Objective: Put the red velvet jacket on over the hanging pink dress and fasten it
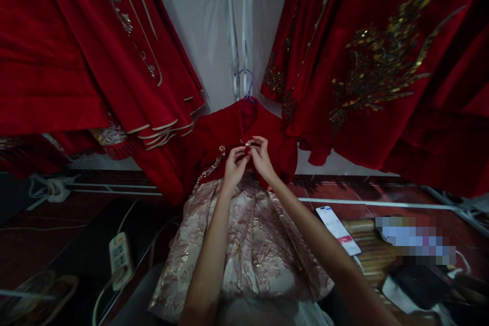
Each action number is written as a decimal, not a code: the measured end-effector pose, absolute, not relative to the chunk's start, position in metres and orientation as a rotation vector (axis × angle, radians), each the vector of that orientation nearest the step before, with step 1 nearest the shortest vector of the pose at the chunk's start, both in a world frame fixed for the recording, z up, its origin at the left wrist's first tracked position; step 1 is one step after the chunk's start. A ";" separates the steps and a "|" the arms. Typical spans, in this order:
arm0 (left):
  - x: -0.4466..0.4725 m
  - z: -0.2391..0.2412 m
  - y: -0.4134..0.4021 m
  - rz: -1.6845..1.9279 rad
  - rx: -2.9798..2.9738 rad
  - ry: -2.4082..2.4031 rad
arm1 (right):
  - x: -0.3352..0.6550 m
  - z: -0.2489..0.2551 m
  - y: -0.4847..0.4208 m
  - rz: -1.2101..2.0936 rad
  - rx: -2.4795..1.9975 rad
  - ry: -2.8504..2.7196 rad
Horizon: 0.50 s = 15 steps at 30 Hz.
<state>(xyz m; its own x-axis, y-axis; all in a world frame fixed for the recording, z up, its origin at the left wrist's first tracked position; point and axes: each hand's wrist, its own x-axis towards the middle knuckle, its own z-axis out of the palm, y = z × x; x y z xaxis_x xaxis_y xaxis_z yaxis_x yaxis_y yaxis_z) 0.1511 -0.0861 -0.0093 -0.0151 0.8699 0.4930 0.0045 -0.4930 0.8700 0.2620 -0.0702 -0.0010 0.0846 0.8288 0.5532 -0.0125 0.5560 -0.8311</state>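
A small dress hangs in front of me on a blue hanger [247, 84]. Its top is red velvet [225, 130] and its skirt is pale pink and gold brocade [248, 244]. Both my hands meet at the chest of the red top. My left hand [234, 165] pinches the fabric beside a beaded fastening [221, 150]. My right hand [261, 155] pinches another small beaded fastening [246, 142] just above it. The fingers of both hands are closed on the garment's front.
Large red velvet gowns hang at the left [76, 61] and right [382, 71], the right one with gold embroidery. A white wall [214, 25] is behind. A phone [338, 229] lies at the lower right, a white power strip [120, 257] at the lower left.
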 end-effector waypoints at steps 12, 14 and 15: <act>0.170 -0.024 -0.101 1.504 1.317 0.874 | 0.307 -0.044 -0.092 0.958 -0.953 -1.397; 0.176 -0.022 -0.102 1.501 1.261 0.881 | 0.312 -0.035 -0.097 1.061 -0.929 -1.298; 0.178 -0.021 -0.103 1.489 1.219 0.862 | 0.314 -0.029 -0.100 1.105 -0.900 -1.269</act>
